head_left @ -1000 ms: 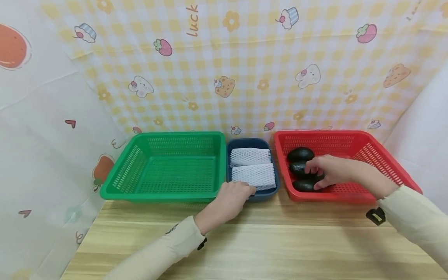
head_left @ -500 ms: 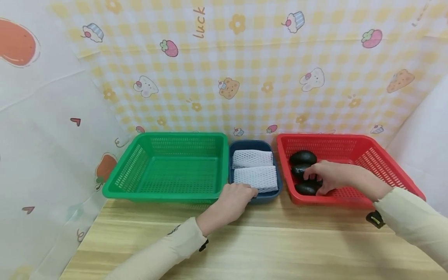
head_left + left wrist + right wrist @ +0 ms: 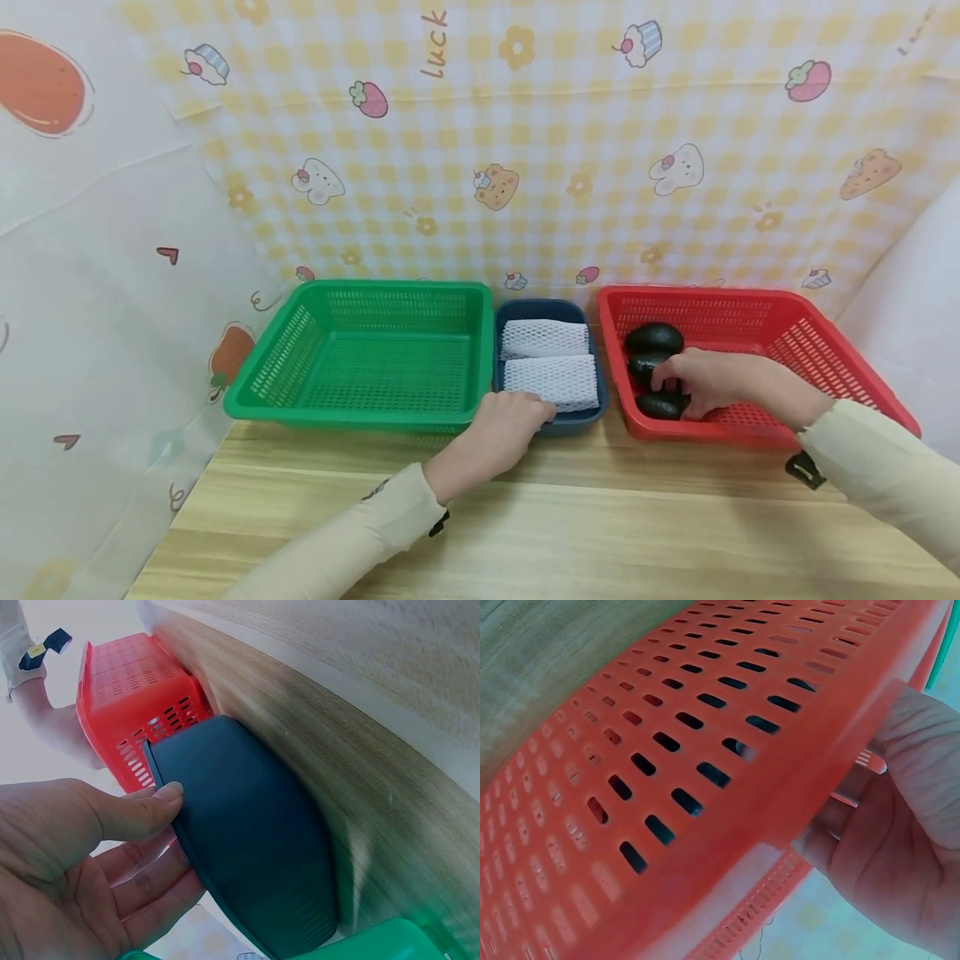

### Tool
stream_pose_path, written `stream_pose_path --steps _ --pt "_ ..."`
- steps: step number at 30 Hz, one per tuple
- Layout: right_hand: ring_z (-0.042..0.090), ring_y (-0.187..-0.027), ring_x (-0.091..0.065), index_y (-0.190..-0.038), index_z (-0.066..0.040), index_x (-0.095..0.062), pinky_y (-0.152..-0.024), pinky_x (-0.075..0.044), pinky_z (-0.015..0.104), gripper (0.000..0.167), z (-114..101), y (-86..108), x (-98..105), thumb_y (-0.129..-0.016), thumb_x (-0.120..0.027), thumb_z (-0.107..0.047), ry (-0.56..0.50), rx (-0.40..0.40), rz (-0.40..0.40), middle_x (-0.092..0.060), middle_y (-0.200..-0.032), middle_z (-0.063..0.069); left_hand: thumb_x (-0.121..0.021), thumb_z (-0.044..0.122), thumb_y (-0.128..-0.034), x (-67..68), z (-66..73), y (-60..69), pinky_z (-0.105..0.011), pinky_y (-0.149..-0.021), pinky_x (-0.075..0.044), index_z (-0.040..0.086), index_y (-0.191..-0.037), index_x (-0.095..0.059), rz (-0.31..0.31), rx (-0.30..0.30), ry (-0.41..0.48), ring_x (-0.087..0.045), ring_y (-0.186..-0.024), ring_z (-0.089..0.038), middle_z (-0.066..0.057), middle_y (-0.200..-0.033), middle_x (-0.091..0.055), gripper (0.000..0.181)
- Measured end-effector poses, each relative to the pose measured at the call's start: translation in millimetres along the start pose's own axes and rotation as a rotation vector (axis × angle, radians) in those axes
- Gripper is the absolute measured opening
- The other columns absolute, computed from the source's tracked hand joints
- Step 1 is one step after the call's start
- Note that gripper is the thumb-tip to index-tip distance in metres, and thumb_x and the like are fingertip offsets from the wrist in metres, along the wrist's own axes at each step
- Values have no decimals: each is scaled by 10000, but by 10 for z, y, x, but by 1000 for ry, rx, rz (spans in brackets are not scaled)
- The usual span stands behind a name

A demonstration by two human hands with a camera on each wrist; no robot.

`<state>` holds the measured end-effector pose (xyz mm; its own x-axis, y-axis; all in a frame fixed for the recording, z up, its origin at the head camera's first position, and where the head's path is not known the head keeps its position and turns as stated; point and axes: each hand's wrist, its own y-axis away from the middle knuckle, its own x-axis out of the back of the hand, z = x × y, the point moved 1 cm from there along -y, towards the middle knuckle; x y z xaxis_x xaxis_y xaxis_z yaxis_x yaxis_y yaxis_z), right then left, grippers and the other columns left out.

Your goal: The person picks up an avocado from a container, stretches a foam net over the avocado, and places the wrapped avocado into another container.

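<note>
At centre the left hand (image 3: 501, 429) pinches the near rim of the blue tray (image 3: 576, 427), a slim gap from the red basket (image 3: 817, 346); right of centre, the right hand (image 3: 708, 383) bends over dark fruits (image 3: 654, 338) along that basket's left wall, whether gripping I cannot tell; "luck" marks the checked cloth (image 3: 480, 117) at top, wood table (image 3: 570, 533) below

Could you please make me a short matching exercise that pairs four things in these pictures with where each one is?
1. left hand
2. right hand
3. white nets
4. green basket

A. lying in the blue bin
B. leftmost container on the table
C. pinching the rim of the blue bin
D. at the dark fruits in the red basket

Pairs: 1-C; 2-D; 3-A; 4-B
</note>
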<state>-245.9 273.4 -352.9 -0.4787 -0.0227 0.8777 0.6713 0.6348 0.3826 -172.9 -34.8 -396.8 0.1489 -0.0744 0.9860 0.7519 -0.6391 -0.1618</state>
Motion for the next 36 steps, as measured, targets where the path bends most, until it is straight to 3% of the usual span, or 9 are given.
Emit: stream_pose_path --steps 26,36 --pt "114 -705 -547 -1099 -197 -741 -613 -493 286 432 1 -49 -63 -719 -945 -236 5 22 -9 -622 -902 -50 -696 80 -962 -15 2 18 -292 -440 -406 254 -974 -775 -3 -5 9 -626 -688 -149 66 -813 -672 191" --pt "135 -750 -576 -1051 -234 -719 -665 -562 326 440 -15 -64 -66 -686 -962 -259 31 36 3 -613 -868 -74 -690 91 -971 -17 -9 18 -299 -446 -417 247 -982 -775 11 -15 -6 -634 -694 -158 60 -824 -680 178"
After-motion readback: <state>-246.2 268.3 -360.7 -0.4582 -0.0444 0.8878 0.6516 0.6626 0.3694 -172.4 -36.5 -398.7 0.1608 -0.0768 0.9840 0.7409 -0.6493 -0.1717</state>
